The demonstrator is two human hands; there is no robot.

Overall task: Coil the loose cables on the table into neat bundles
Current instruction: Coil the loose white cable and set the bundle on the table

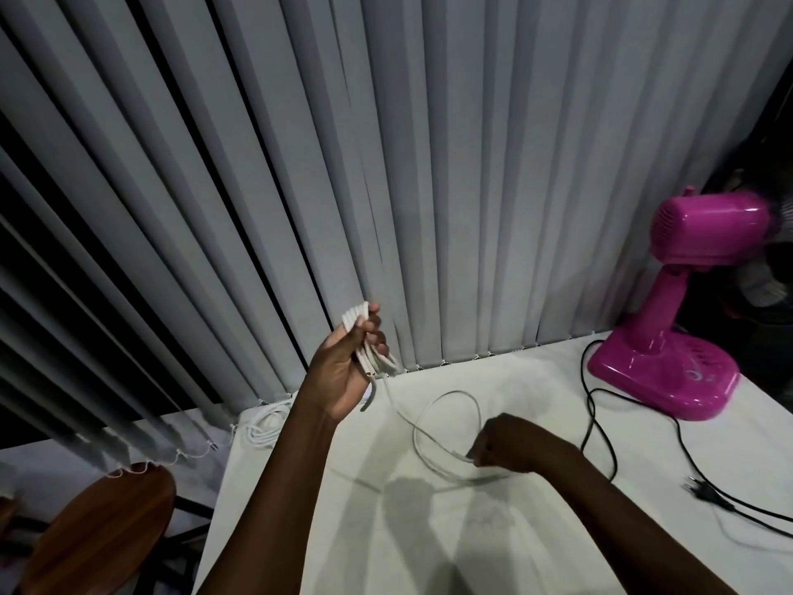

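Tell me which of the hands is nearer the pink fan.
The right hand. It pinches the loose white cable low over the table, with the pink fan off to its right. The left hand holds the coil farther left.

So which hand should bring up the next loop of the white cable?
Probably the right hand: it pinches the loose white cable, while the left hand grips the bundle.
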